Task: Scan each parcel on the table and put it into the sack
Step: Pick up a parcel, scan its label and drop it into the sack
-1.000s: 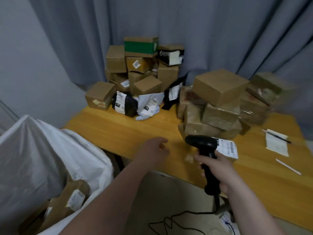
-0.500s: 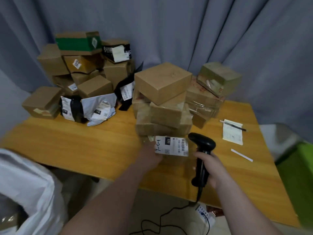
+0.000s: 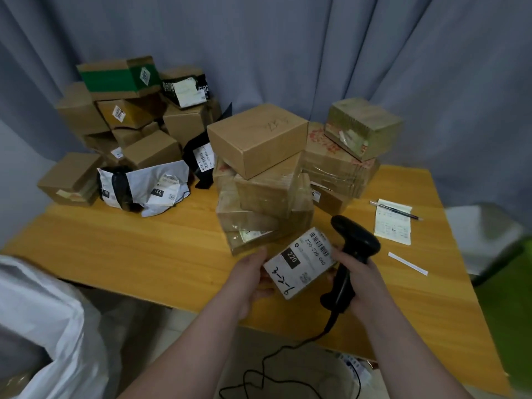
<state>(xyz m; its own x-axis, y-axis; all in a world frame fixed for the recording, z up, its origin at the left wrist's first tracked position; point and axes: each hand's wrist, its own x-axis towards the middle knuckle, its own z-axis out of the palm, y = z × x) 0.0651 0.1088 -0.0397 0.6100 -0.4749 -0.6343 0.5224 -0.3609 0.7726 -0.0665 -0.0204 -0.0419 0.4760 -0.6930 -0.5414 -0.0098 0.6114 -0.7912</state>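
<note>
Here, in the head view, a labelled parcel (image 3: 299, 263) is being held over the desk's (image 3: 144, 254) front edge by the left hand's (image 3: 247, 283) curled fingers, while the scanner (image 3: 354, 243) is being gripped by the right hand (image 3: 365, 286). The barcode is best being turned squarely toward the scanner head. The white sack (image 3: 43, 326), off the front-left corner, is being shown partly; its contents cannot be told.

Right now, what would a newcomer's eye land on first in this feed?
First, the labelled parcel held by the left hand over the front of the table. It is right beside the black scanner gripped by the right hand. Behind them are an untidy stack of brown boxes mid-table and a bigger pile of parcels back left; the white sack sits lower left.
</note>
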